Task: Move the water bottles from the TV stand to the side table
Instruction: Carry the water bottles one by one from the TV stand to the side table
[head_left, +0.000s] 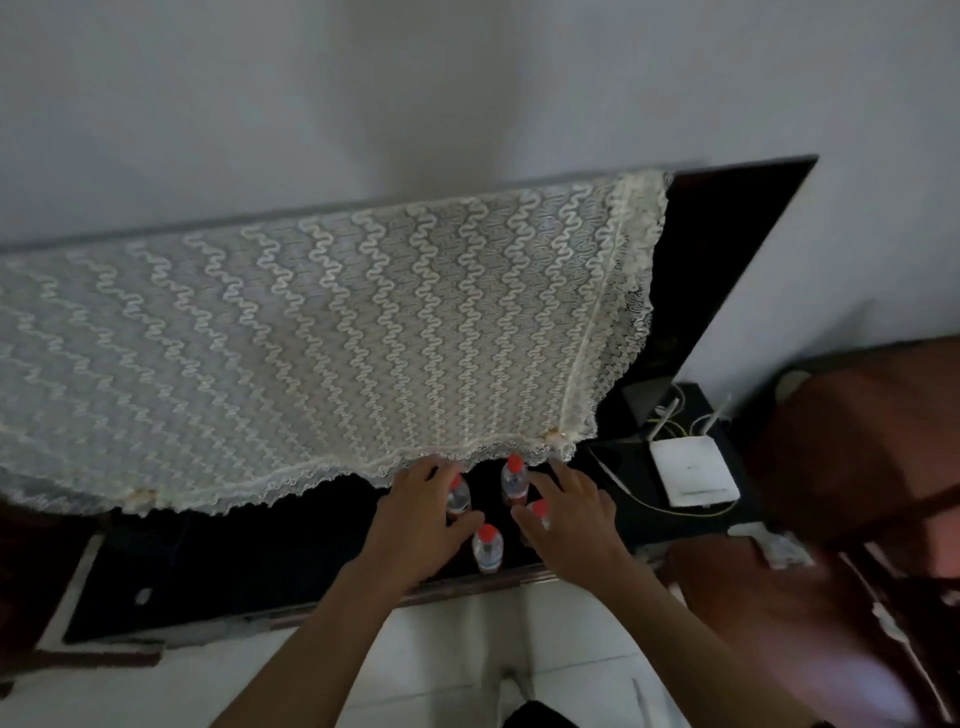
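Water bottles (487, 545), four clear red-capped ones, stand between both hands: left hand (421, 514) curls around the far-left bottle (458, 493), right hand (566, 519) around the right bottle (540, 512).

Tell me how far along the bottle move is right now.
Nothing looks moved yet: four red-capped water bottles stand on the dark TV stand, below the lace cover. In hand: the left hand closes on the left bottle, and the right hand reaches round the right bottle. Left over: the back bottle, the front bottle, and every carry.
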